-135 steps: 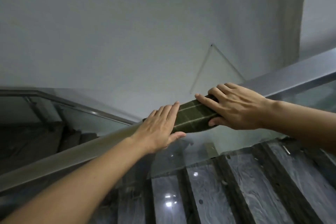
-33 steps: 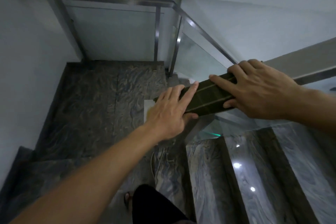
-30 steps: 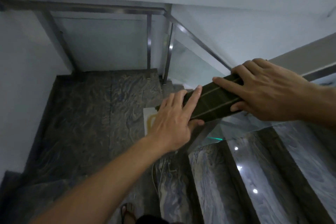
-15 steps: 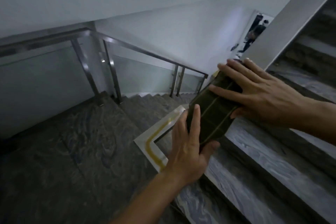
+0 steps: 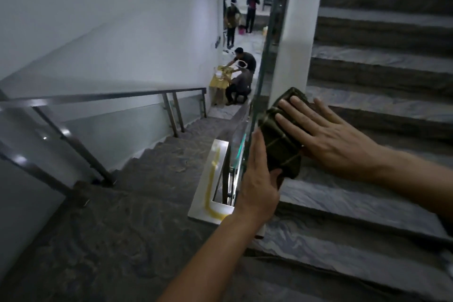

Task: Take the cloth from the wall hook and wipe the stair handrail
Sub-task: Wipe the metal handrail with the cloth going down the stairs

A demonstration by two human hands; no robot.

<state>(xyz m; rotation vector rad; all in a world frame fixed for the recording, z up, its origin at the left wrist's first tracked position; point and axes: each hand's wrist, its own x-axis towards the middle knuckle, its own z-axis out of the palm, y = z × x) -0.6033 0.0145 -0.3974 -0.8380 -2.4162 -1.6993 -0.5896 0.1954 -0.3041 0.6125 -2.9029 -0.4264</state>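
Our right hand (image 5: 328, 140) presses flat, fingers straight, on the green cloth (image 5: 282, 140) atop the handrail (image 5: 294, 32); our left hand (image 5: 257, 184), fingers straight too, braces the cloth's left edge.

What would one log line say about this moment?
left hand: flat against cloth side | right hand: flat on top | cloth: folded over handrail | step: wiping

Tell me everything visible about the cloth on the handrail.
The cloth is dark olive fabric crossed by thin pale lines in a check, folded into a long pad. It lies lengthwise on the lower end of the pale handrail. The right hand presses flat on top, fingers straight; the left hand lies along its left edge, thumb at its near end.
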